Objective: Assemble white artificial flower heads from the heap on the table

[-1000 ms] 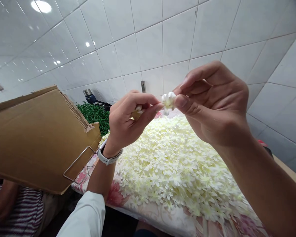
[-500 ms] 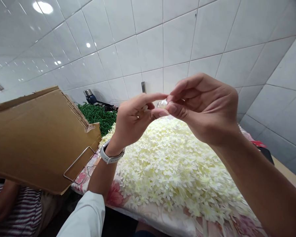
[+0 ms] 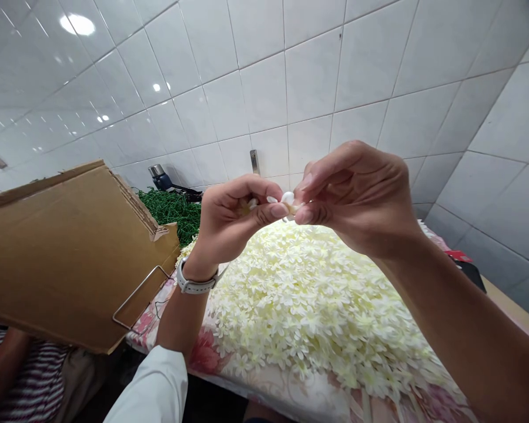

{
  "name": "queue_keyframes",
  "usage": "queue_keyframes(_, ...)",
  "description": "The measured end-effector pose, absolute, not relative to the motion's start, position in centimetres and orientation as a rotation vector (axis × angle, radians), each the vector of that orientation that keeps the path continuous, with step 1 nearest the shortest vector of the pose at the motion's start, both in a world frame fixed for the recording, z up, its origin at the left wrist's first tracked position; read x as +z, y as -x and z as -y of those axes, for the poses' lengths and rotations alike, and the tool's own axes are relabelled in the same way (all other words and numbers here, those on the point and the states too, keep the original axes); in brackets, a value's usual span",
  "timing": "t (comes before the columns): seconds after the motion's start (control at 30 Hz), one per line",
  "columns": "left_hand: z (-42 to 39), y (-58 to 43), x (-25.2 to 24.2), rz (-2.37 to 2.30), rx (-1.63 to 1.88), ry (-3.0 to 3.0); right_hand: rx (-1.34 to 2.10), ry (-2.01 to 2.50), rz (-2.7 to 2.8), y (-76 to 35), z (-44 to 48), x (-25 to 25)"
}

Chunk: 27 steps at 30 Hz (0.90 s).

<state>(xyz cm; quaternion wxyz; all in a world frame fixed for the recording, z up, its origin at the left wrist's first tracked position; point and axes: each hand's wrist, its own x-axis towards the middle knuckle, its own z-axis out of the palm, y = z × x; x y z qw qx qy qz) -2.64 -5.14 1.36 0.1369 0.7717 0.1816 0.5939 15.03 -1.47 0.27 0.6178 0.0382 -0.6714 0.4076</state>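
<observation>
Between both sets of fingertips is a small white artificial flower (image 3: 287, 198), its petals showing above the thumbs. My left hand (image 3: 235, 220), with a pale watch strap at the wrist, pinches it from the left; more white petals show inside that palm. From the right, my right hand (image 3: 357, 202) grips the same flower with thumb and forefinger. Part of the flower is hidden by the fingers. Directly below the hands spreads a large heap of cream-white artificial flowers (image 3: 308, 299).
A cardboard sheet (image 3: 48, 252) and a bent metal wire frame (image 3: 136, 299) stand at left. Behind are green artificial stems (image 3: 176, 214) and a dark blue flask (image 3: 160, 177). A floral cloth (image 3: 264, 382) covers the table. Someone in a striped garment (image 3: 26, 376) sits at lower left.
Both hands have come slightly lower in view. The fingers have shifted around the flower, and its petals now stand out more plainly between the fingertips.
</observation>
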Motion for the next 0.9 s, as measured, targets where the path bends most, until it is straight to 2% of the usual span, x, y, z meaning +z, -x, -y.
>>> queue_keyframes(0.3, 4.9, 2.4, 1.2, -0.508, 1.781, -2.24, 1.018, -0.192, 1.547, -14.9, 0.8, 0.1)
queue_keyframes(0.9, 4.7, 2.3, 1.2, -0.663, 2.126, -2.389, 0.843, 0.135, 1.512, -15.6, 2.0, 0.6)
